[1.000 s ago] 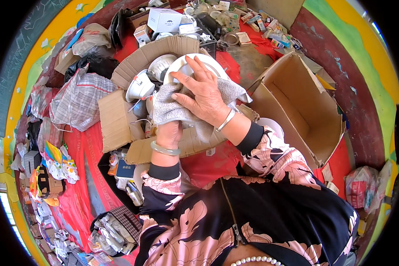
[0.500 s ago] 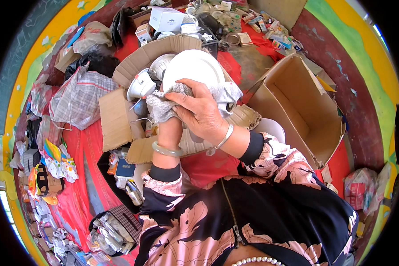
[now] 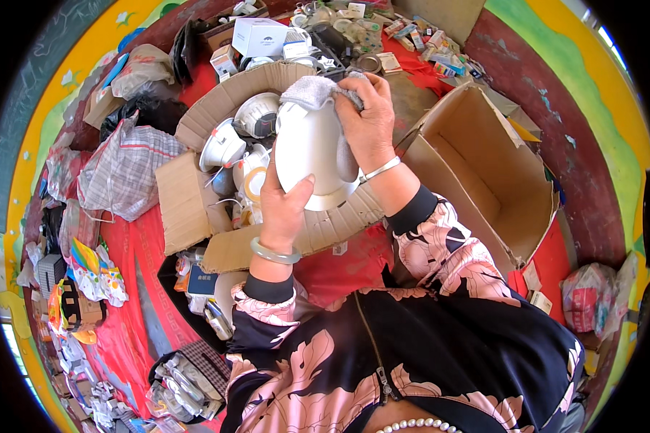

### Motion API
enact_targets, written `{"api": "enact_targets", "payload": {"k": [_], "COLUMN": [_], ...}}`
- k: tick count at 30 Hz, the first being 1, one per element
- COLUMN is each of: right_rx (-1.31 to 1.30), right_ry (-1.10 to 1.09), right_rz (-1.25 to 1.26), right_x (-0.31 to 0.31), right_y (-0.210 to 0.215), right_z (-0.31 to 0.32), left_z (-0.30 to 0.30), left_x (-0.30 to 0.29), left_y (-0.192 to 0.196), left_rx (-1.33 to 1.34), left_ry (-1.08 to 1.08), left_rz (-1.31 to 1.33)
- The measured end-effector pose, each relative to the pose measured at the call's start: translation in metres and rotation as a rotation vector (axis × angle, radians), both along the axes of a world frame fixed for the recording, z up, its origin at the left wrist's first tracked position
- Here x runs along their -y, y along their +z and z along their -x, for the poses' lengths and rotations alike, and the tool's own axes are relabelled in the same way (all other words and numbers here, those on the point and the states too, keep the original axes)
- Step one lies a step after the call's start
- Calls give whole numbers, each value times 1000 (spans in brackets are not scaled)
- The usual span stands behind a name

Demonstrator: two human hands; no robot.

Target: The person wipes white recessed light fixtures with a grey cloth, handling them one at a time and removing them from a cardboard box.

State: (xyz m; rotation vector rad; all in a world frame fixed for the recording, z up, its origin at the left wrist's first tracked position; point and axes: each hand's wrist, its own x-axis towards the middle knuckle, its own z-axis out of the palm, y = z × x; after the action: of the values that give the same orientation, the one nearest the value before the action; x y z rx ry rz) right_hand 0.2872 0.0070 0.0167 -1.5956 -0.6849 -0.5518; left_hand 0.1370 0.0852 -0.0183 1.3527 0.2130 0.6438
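Observation:
A white round light fixture [image 3: 310, 148] is tilted up over the open cardboard box [image 3: 282, 249]. My left hand [image 3: 282, 211] grips its near left edge, thumb lying on the white surface. My right hand [image 3: 370, 124] pinches a grey cloth [image 3: 309, 92] against the far right side; the cloth drapes over the top rim and hangs down that side. Inside the box, beside my left hand, lie more white fixtures: a cup-shaped one [image 3: 222, 147], a ribbed one [image 3: 257, 115] and one with a yellowish ring [image 3: 255, 182]. The fixture's underside is hidden from me.
A second open cardboard box [image 3: 495, 173] stands to the right. On the left sit a checked plastic bag [image 3: 131, 169] and red sheeting [image 3: 133, 252]. A bin of packaged items [image 3: 184, 382] is at lower left. Small boxes and lamp parts crowd the far side.
The fixture has tipped up and come nearer. My left hand has left the cloth and now holds the fixture's edge. My right hand has moved right and farther away with the cloth.

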Motion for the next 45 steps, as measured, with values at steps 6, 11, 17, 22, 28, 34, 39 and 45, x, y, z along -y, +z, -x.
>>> {"api": "enact_targets", "payload": {"k": [6,11,17,22,28,34,39,45], "right_rx": [328,432,-19,140,235,342,467,442], "right_ry": [345,330,-73,-1,5,242,604,858], "right_rz": [123,146,-92,185,249,184,212,466], "right_x": [-3,-11,10,11,-4,-4,-2,11], "right_y": [-1,-6,15,9,-1,6,9,9], "right_z": [52,41,-10,-1,17,38,49,31], "left_z": [-2,2,6,3,7,6,9,14], "left_x": [-2,-8,-14,-16,-3,-8,-23,-30], "left_y": [-11,-9,13,5,6,-4,-10,11], "left_rx": [-29,46,93,142,132,102,95,114], "left_ry": [11,76,71,29,26,-12,74,152], "left_rz": [89,105,378,300,116,16,75,201]}}
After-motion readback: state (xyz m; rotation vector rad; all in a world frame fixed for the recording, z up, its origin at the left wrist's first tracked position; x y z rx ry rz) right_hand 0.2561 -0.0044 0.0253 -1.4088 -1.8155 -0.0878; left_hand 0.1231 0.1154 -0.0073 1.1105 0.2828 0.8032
